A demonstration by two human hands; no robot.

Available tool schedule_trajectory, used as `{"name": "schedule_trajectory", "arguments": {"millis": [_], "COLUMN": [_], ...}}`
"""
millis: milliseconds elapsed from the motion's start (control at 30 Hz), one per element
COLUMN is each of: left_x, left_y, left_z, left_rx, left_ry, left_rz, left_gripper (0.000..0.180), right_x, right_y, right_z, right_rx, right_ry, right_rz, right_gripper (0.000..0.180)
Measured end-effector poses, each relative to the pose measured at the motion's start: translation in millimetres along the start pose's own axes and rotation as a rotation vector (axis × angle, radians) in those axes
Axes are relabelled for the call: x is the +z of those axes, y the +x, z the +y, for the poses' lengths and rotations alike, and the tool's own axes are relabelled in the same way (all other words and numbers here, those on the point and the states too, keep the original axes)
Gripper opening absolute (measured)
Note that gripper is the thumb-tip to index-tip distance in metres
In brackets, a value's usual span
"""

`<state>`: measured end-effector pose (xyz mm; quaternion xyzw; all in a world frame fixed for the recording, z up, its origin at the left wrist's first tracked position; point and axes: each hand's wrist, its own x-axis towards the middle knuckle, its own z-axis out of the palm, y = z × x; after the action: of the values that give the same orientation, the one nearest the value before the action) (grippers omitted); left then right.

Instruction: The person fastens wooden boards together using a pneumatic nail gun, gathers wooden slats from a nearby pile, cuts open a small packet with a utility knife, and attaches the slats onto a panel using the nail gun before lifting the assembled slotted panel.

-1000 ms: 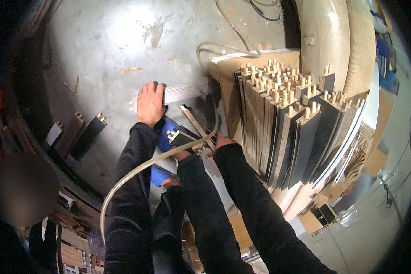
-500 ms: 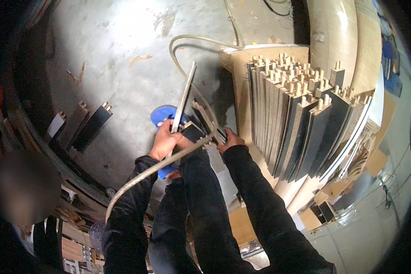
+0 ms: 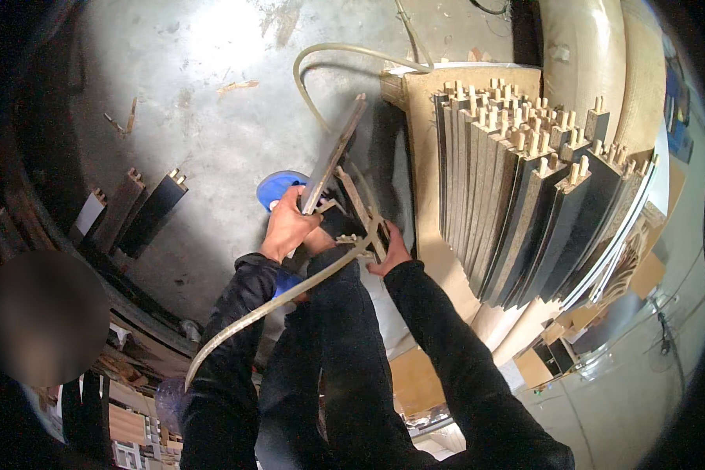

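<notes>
My left hand [image 3: 288, 227] is closed on the lower end of a narrow grey-brown board [image 3: 335, 155] that tilts up and away to the right. In my right hand [image 3: 392, 252] is a second narrow board [image 3: 358, 200], gripped near its lower end and leaning up to the left. The far end of this second board comes close to the first; whether they touch I cannot tell. A dark piece with dowel pegs [image 3: 348, 238] shows between my hands, partly hidden. The pale hose [image 3: 278, 294] passes in front of my legs and right hand.
To the right stands a dense stack of dark and grey boards [image 3: 525, 211] with wooden dowels on top. Three doweled boards [image 3: 155, 213] stand at the left. A blue slipper [image 3: 278, 185] is under my left hand. Large wrapped rolls [image 3: 583, 63] stand behind the stack. A person is at far left.
The left-hand board has swung to the right and turned, now showing its broad face. The right-hand board has shifted and is more visible. Both hands keep their hold, and the view has shifted slightly.
</notes>
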<state>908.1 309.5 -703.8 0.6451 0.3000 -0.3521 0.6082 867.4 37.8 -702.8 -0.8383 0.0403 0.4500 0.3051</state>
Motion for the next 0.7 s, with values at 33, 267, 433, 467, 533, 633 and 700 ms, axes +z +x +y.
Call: {"name": "schedule_trajectory", "arguments": {"millis": [33,267,433,467,533,633,700], "left_x": [0.5,11.0,31.9,37.3,36.2,47.4,54.4], "left_y": [-0.1,-3.4,1.9,4.6,5.7,9.5,10.3], "left_z": [-3.5,-7.1,-5.0,-8.6,-13.6,-16.7,-24.7], "left_rx": [-0.004,-0.129,-0.173,-0.174,-0.226,-0.166,-0.129], "left_ry": [0.006,-0.427,-0.685,-0.693,-0.799,-0.748,-0.734], "left_rz": [0.004,-0.073,-0.162,-0.162,-0.173,-0.119,-0.085], "left_gripper": [0.045,0.042,0.044,0.044,0.046,0.046,0.045], "right_x": [5.2,4.9,-1.7,0.7,-1.2,-7.0,-10.4], "right_y": [0.4,8.8,10.6,9.9,10.4,4.3,20.6], "right_z": [-1.9,2.4,40.0,50.4,31.2,19.8,28.1], "right_rx": [0.085,0.125,0.105,0.106,0.183,0.360,0.142], "right_ry": [0.020,0.031,0.081,0.234,0.333,0.562,0.410], "right_rz": [-0.022,-0.048,-0.146,-0.179,-0.266,-0.281,-0.264], "right_gripper": [0.112,0.125,0.114,0.110,0.100,0.082,0.080]}}
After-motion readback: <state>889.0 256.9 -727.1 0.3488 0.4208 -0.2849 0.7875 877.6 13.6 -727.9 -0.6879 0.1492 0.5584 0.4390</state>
